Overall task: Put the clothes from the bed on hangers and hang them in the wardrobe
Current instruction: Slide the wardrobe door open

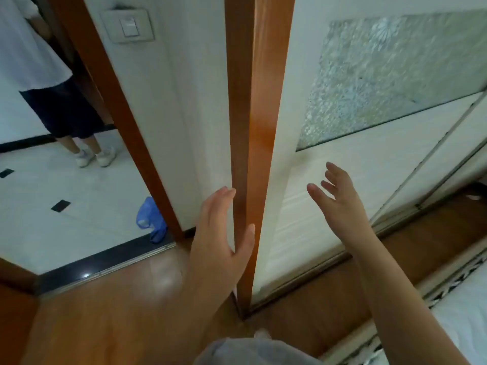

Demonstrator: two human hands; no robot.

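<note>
Wardrobe first: its pale sliding door stands closed directly ahead of my right hand, so I judge the step in hand is getting it open. My left hand is flat, with the fingers straight along the left face of the brown wooden post and the thumb spread across its front. It holds nothing. My right hand is spread wide, fingers apart, palm toward the door. I cannot tell whether it touches the panel.

To do this well I would brace on the post with the left and lay the right palm flat on the plain panel, below the frosted glass that sits above my fingers. Then I would push sideways, away from the post, keeping the left thumb clear of the gap.

No clothes or hangers show. A corner of the bed lies right of my right forearm. Left of my left hand, a doorway opens onto a tiled floor with a blue bag and another person standing.
</note>
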